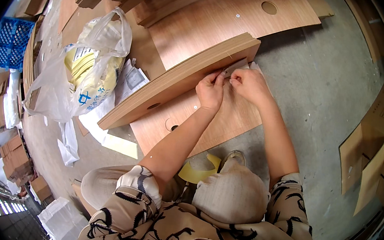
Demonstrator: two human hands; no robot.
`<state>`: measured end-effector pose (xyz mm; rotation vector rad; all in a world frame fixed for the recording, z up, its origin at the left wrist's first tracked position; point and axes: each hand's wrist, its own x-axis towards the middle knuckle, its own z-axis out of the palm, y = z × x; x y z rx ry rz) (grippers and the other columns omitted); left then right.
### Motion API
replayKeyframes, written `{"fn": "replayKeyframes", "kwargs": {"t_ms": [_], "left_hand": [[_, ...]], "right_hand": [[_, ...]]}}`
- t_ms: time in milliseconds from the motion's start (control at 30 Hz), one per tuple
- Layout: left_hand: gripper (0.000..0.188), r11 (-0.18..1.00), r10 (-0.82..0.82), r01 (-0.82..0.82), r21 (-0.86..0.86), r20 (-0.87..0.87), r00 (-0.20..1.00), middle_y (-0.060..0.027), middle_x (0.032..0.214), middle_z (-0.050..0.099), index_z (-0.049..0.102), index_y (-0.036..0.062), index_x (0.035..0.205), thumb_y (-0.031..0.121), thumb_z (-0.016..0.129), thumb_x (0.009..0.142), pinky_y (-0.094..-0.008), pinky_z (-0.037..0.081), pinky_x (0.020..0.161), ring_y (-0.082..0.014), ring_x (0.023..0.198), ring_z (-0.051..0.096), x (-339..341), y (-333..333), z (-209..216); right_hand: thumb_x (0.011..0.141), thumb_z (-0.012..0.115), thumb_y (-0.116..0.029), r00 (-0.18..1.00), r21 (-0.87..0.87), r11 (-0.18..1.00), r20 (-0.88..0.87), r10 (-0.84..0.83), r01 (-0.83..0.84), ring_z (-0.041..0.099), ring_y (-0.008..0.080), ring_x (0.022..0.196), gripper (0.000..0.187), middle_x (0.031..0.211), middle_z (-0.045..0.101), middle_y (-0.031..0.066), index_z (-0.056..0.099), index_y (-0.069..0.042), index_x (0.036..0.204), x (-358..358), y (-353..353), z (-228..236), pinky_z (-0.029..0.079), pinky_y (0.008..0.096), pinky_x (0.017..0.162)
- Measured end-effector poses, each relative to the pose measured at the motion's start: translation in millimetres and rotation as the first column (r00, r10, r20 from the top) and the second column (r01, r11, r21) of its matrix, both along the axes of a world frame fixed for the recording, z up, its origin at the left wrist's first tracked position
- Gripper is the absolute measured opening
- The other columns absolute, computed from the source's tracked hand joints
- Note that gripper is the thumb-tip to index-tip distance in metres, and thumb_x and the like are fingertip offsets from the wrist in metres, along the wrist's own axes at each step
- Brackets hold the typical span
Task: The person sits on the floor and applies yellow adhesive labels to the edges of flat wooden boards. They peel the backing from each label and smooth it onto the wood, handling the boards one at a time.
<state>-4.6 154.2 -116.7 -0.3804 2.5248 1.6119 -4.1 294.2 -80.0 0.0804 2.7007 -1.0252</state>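
Note:
My left hand (210,90) is closed in a pinch at the lower edge of a thin pale sheet (236,66), which looks like paper or film. Right beside it, the fingers of my right hand (250,85) are curled together; whatever they hold is too small to make out. Both hands are over a wood-grain board (215,123) that has a round hole near its left end. Behind them a stack of similar boards (182,74) stands on edge, slanting from lower left to upper right. The pale sheet lies against the right end of this stack.
Left of the stack sits a clear plastic bag (112,32) with yellow bundles (80,63) inside. Another wood-grain board (230,18) with a hole lies beyond. Cardboard pieces (370,139) lean on the right, and a blue crate (13,44) stands far left. Loose paper (121,145) lies nearby.

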Motion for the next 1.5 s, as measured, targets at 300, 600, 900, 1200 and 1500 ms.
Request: {"fn": "replayKeyframes", "kwargs": {"t_ms": [300, 600, 900, 1200, 1500], "left_hand": [[0.030, 0.999, -0.026, 0.029, -0.027, 0.102, 0.994, -0.0047, 0.067, 0.064, 0.068, 0.0008, 0.098, 0.027, 0.066, 0.084, -0.0252, 0.043, 0.043, -0.0092, 0.046, 0.053, -2.3, -2.4, 15.3], [0.038, 0.989, -0.143, 0.127, 0.070, 0.333, 0.932, -0.0111, 0.072, 0.065, 0.058, -0.0084, 0.105, 0.023, 0.065, 0.084, -0.0250, 0.043, 0.040, -0.0108, 0.042, 0.051, 24.9, -67.5, 52.8], [0.029, 0.936, -0.304, 0.349, 0.043, 0.596, 0.743, -0.0033, 0.078, 0.064, 0.061, -0.0010, 0.106, 0.021, 0.062, 0.087, -0.0226, 0.045, 0.047, -0.0080, 0.052, 0.054, 34.8, -251.5, 179.5], [0.019, 0.998, -0.052, 0.051, 0.035, 0.018, 0.998, -0.0033, 0.075, 0.064, 0.068, -0.0015, 0.093, 0.015, 0.064, 0.084, -0.0224, 0.046, 0.063, -0.0084, 0.068, 0.057, -25.6, -322.3, 239.7], [0.026, 0.520, -0.101, 0.094, -0.849, 0.048, 0.994, -0.0174, 0.099, 0.065, 0.067, 0.0110, 0.098, 0.013, 0.052, 0.077, -0.0403, 0.049, 0.083, -0.0317, 0.093, 0.062, -178.5, -390.5, 134.2]], "right_hand": [[0.065, 0.066, -0.019, 0.984, -0.118, 0.992, 0.175, -0.020, 0.041, 0.064, 0.0312, 0.074, 0.020, 0.078, 0.064, 0.0191, 0.070, -0.004, 0.078, -45.1, 22.4, -22.3, 0.051, 0.0386, 0.070], [0.072, 0.066, -0.024, 0.976, 0.287, 0.956, 0.186, -0.110, 0.053, 0.064, 0.0314, 0.083, 0.025, 0.086, 0.066, 0.0189, 0.069, -0.002, 0.083, -43.6, -13.6, -11.3, 0.051, 0.0381, 0.073], [0.081, 0.063, -0.023, 0.753, -0.421, 0.706, 0.077, 0.653, -0.569, 0.063, 0.0225, 0.091, 0.030, 0.099, 0.067, 0.0119, 0.065, -0.004, 0.104, -21.8, -78.9, -41.1, 0.049, 0.0327, 0.080], [0.077, 0.064, -0.020, 0.990, 0.328, 0.944, 0.129, -0.062, 0.017, 0.057, 0.0378, 0.092, 0.029, 0.103, 0.062, 0.0200, 0.065, -0.003, 0.099, -23.9, 16.8, -28.5, 0.046, 0.0411, 0.085], [0.080, 0.064, -0.015, 0.997, -0.137, 0.990, 0.068, 0.040, -0.030, 0.058, 0.0171, 0.080, 0.026, 0.087, 0.063, 0.0094, 0.062, 0.000, 0.101, 140.1, 2.2, -28.5, 0.048, 0.0290, 0.070]]}}
